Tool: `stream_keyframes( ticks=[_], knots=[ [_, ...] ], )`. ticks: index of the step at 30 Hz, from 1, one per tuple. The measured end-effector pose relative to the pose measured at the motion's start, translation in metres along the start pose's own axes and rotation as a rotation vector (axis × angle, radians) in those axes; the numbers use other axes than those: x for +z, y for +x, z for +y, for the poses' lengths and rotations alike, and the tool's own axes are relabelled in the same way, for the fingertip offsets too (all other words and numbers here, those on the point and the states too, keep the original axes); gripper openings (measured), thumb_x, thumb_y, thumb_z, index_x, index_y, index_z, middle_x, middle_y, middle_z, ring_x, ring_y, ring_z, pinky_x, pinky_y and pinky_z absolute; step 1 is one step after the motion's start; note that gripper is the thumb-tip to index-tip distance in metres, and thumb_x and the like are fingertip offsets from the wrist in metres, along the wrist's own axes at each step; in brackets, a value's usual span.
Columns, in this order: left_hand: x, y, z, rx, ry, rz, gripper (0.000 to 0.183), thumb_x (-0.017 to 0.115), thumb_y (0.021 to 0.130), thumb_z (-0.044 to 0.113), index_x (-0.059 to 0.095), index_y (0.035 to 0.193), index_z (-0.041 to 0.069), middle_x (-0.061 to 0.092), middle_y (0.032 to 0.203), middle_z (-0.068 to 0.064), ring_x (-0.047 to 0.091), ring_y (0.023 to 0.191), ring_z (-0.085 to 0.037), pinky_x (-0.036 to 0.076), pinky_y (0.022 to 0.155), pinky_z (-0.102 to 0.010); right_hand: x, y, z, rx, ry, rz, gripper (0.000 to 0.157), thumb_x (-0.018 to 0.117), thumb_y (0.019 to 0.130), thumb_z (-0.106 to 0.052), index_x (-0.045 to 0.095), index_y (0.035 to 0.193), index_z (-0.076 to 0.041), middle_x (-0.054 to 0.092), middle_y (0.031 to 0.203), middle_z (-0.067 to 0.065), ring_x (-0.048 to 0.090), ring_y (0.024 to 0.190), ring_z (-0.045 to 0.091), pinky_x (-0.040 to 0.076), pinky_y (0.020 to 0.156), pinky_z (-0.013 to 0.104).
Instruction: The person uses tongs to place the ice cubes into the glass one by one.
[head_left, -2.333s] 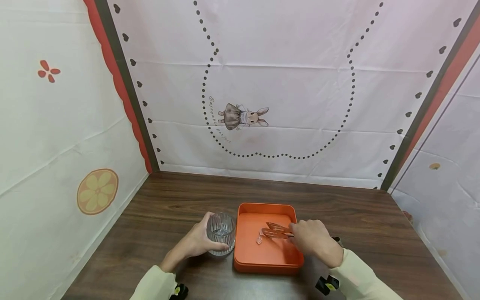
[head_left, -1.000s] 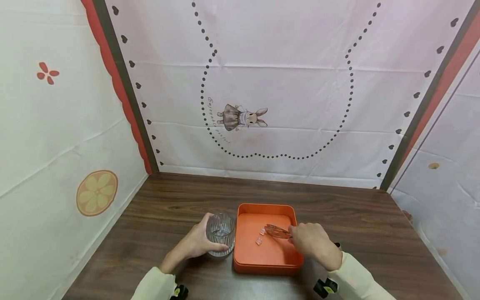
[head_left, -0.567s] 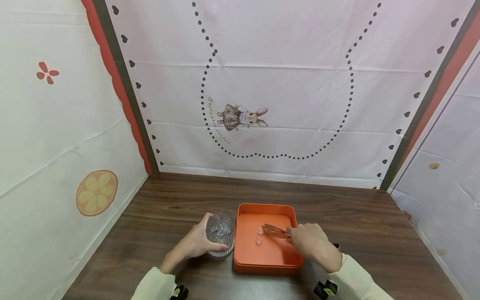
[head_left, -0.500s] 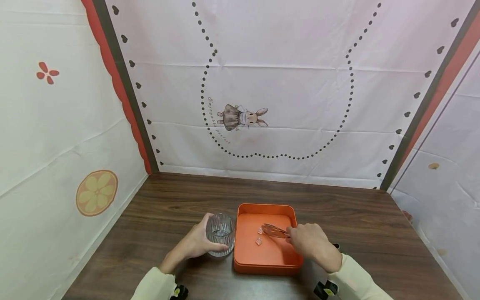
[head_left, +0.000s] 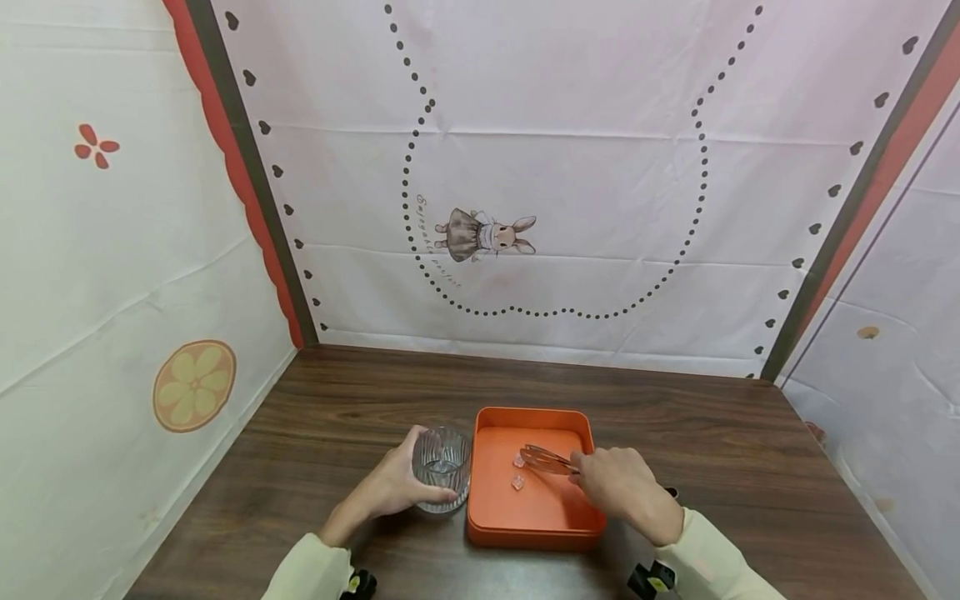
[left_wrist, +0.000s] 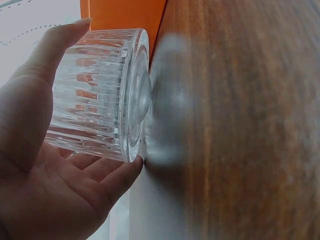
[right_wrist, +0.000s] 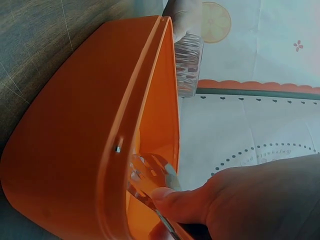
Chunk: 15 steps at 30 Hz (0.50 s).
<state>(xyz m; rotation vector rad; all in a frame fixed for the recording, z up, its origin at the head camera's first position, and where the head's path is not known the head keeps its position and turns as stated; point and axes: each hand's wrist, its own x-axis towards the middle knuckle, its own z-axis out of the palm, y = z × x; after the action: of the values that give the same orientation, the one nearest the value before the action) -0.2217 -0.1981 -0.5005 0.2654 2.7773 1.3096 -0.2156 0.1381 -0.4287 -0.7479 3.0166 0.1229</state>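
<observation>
My left hand (head_left: 397,479) holds a ribbed clear drinking glass (head_left: 442,468), thumb on the near side and fingers round the far side. The left wrist view shows the glass (left_wrist: 100,95) with its base close over the table. In my right hand (head_left: 618,483) is a pair of tongs (head_left: 546,460), reaching over the right wall of an orange tray (head_left: 498,529). Two small clear cubes lie on the tray floor. The tong tips are right at the farther cube (head_left: 519,459); the nearer cube (head_left: 517,482) lies apart from them. The tray wall hides both cubes in the right wrist view.
The tray stands on a dark wood table (head_left: 360,383), close beside the glass. A printed white cloth (head_left: 562,208) hangs behind the table, with more cloth at left and right. Each wrist wears a small black device (head_left: 652,577).
The tongs' two arms, spread apart at first, now overlap in the head view. Their tips have moved slightly left to the farther cube. My left hand and the glass have stayed put.
</observation>
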Motion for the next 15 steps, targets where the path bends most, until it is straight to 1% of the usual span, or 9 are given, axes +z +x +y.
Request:
stream_keyframes(
  ticks=[4, 11, 15],
  knots=[
    [-0.0007, 0.0002, 0.001, -0.01, -0.006, -0.009, 0.099, 0.093, 0.062, 0.045, 0.038, 0.136, 0.011, 0.064, 0.105, -0.006, 0.06, 0.095, -0.019, 0.05, 0.086, -0.043, 0.0001, 0.0, 0.0004, -0.009, 0.0, 0.021, 0.021, 0.068, 0.093, -0.033, 0.058, 0.086, -0.016, 0.04, 0.055, -0.002, 0.038, 0.047, 0.013, 0.03, 0.045, 0.03],
    [-0.0008, -0.0007, 0.001, -0.003, -0.016, -0.015, 0.097, 0.093, 0.062, 0.045, 0.038, 0.135, 0.011, 0.064, 0.104, -0.005, 0.061, 0.094, -0.018, 0.05, 0.085, -0.042, -0.0024, 0.0006, 0.0008, 0.008, 0.014, 0.035, 0.021, 0.069, 0.093, -0.034, 0.058, 0.086, -0.016, 0.042, 0.054, -0.003, 0.042, 0.048, 0.015, 0.038, 0.045, 0.034],
    [-0.0008, -0.0013, 0.0007, 0.001, -0.011, -0.014, 0.098, 0.093, 0.062, 0.046, 0.038, 0.136, 0.011, 0.064, 0.104, -0.005, 0.061, 0.095, -0.018, 0.05, 0.085, -0.043, -0.0043, 0.0005, 0.0012, 0.015, 0.025, 0.045, 0.022, 0.069, 0.092, -0.033, 0.058, 0.087, -0.016, 0.042, 0.055, -0.002, 0.043, 0.048, 0.016, 0.039, 0.046, 0.035]
  ],
)
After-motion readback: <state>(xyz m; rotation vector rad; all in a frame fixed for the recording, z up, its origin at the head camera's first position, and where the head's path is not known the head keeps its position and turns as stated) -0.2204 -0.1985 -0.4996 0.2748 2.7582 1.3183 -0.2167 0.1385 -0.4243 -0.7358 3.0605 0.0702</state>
